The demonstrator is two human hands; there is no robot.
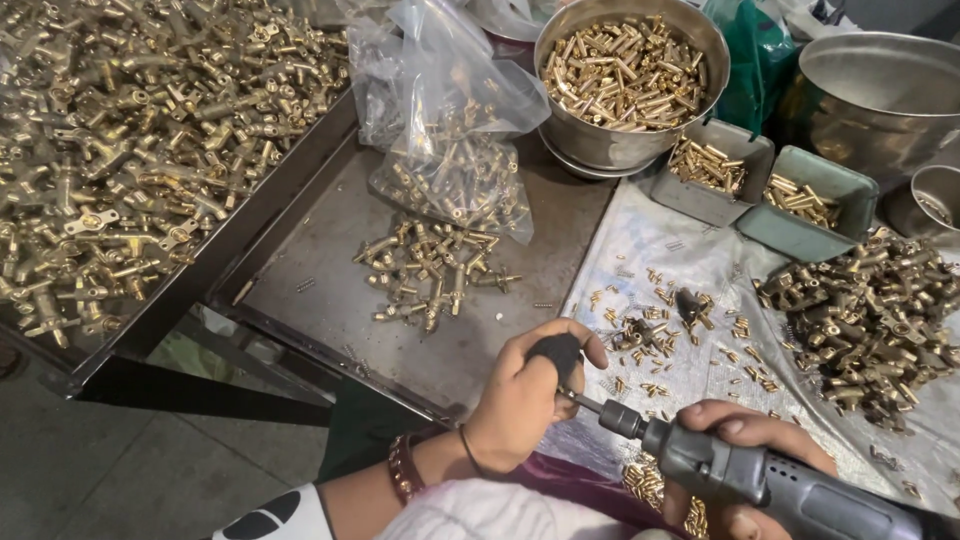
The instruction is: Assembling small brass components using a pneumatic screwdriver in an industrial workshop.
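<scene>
Left hand point(525, 395) fingers closed on black part point(557, 352) at driver point(760, 480) tip; right hand point(745, 440) grips driver over tabletop point(420, 330); slip risk: bit may skid into fingers.

Golden brass fittings point(130, 150); grey power driver point(760, 480); clear plastic bag point(450, 110); grey-green trays point(800, 200).

- Pretty clearly a small metal-parts workshop, the hand-assembly kind
- Upper left of the frame: a huge metal tray point(215, 245) heaped with brass fittings point(130, 140)
- Top centre: a steel bowl point(610, 145) full of small brass pins point(628, 72), plus 2 little grey-green bins point(800, 235) of the same
- Bottom right: a grey power screwdriver point(760, 480) over a worn, plastic-covered bench point(650, 250)
- Loose screws and springs scattered all over
</scene>
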